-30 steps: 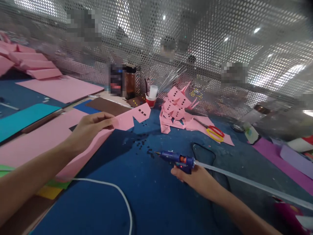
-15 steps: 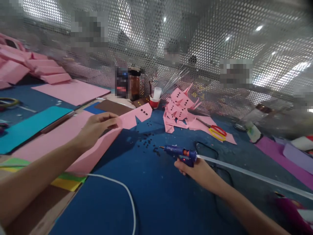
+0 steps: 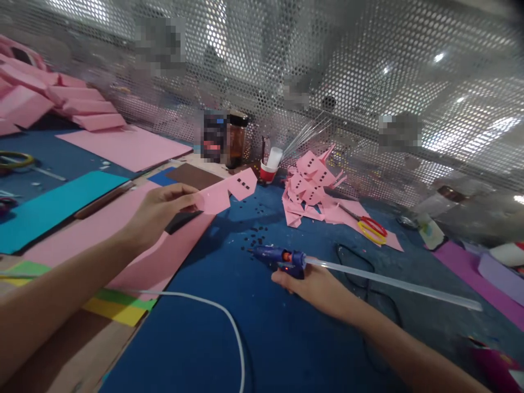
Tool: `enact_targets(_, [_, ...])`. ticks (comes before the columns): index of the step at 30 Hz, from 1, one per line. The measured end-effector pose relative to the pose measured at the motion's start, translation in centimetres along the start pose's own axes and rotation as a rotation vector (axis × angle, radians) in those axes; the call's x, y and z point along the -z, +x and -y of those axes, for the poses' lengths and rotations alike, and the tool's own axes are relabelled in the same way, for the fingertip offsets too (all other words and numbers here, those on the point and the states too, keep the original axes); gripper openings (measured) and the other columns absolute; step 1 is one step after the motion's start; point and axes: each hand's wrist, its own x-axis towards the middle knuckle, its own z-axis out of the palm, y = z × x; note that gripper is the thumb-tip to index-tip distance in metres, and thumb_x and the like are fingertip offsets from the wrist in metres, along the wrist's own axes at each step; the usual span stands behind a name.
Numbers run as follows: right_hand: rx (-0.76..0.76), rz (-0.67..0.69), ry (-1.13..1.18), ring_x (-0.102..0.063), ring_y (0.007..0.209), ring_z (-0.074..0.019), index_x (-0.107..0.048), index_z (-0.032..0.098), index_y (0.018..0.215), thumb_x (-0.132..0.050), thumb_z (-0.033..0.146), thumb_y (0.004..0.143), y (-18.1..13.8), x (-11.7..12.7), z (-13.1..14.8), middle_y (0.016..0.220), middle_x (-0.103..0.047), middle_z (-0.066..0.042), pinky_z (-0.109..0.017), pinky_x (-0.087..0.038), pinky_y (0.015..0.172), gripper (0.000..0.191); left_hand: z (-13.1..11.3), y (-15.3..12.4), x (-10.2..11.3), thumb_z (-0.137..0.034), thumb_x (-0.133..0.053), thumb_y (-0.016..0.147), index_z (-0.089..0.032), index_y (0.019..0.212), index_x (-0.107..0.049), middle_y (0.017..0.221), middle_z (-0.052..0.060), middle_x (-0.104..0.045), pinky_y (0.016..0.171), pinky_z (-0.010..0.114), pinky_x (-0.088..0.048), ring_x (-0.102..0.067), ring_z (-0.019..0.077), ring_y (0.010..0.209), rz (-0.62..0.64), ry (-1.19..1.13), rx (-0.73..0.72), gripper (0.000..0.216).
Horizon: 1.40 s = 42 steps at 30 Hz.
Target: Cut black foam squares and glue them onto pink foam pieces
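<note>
My left hand [image 3: 164,210] pinches one end of a pink foam cut-out [image 3: 227,192] with small black square holes and holds it above the blue mat [image 3: 254,333]. My right hand [image 3: 311,284] grips a blue glue gun [image 3: 278,257] low over the mat, nozzle pointing left. A long clear glue stick [image 3: 393,283] juts from its back to the right. The nozzle is below and slightly right of the cut-out, not touching it. Small black foam scraps [image 3: 256,232] lie on the mat between them.
A heap of pink cut-outs [image 3: 311,183] and red-and-yellow scissors [image 3: 370,226] lie beyond the gun. Jars [image 3: 225,139] and a red cup [image 3: 268,170] stand by the perforated metal wall. Pink, teal and brown foam sheets [image 3: 94,229] cover the left. A white cable [image 3: 204,305] crosses the mat.
My right hand has brought the glue gun leftward, closer under the cut-out. My left hand keeps its hold on the pink piece, about where it was. The view has shifted a little.
</note>
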Motion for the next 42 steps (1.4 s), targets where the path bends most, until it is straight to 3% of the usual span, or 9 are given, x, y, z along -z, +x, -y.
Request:
enact_targets(7, [0.039, 0.019, -0.005, -0.06, 0.076, -0.0192, -0.069, 0.025, 0.095, -0.055, 0.057, 0.086, 1.5, -0.2, 0.4, 0.072, -0.065, 0.002, -0.031, -0.044, 0.074, 0.036, -0.3, -0.3, 0.0, -0.034, -0.066, 0.08, -0.016, 0.085, -0.069, 0.085, 0.002, -0.069, 0.077, 0.025, -0.044, -0.059, 0.0155, 0.082, 0.02, 0.006, 0.016, 0.018])
enact_targets(23, [0.002, 0.037, -0.052, -0.06, 0.073, -0.0193, -0.067, 0.025, 0.094, -0.056, 0.059, 0.086, 2.1, -0.2, 0.2, 0.074, -0.066, 0.0, -0.029, -0.044, 0.067, 0.037, -0.4, -0.5, -0.2, -0.033, -0.064, 0.081, -0.019, 0.087, -0.07, 0.085, 0.0, -0.067, 0.079, 0.026, -0.044, -0.056, 0.0142, 0.082, 0.047, 0.02, -0.003, 0.017])
enact_targets(33, [-0.081, -0.069, 0.074, -0.051, 0.063, -0.0134, -0.062, 0.02, 0.085, -0.059, 0.059, 0.084, 0.6, -0.6, 0.4, 0.068, -0.057, 0.001, -0.025, -0.04, 0.059, 0.039, -0.4, -0.7, -0.3, -0.038, -0.064, 0.082, -0.019, 0.086, -0.068, 0.087, 0.0, -0.068, 0.08, 0.027, -0.042, -0.058, 0.0161, 0.084, 0.134, 0.088, 0.015, 0.02])
enact_targets(37, [0.0, -0.082, 0.176, -0.045, 0.061, -0.011, -0.057, 0.02, 0.085, -0.06, 0.055, 0.085, 0.0, -0.7, 1.2, 0.07, -0.051, 0.003, -0.022, -0.037, 0.053, 0.035, -0.7, -1.2, -0.9, -0.036, -0.066, 0.08, -0.019, 0.084, -0.068, 0.08, -0.001, -0.067, 0.074, 0.026, -0.043, -0.057, 0.0146, 0.078, 0.179, 0.074, 0.04, 0.017])
enact_targets(42, [0.183, -0.091, 0.127, -0.039, 0.06, -0.0089, -0.049, 0.021, 0.079, -0.058, 0.046, 0.09, -0.4, -0.5, 1.9, 0.069, -0.044, 0.005, -0.021, -0.033, 0.053, 0.028, -1.1, -1.8, -1.6, -0.04, -0.065, 0.08, -0.019, 0.085, -0.068, 0.087, 0.001, -0.07, 0.077, 0.027, -0.046, -0.062, 0.0189, 0.085, 0.255, 0.077, 0.022, 0.022])
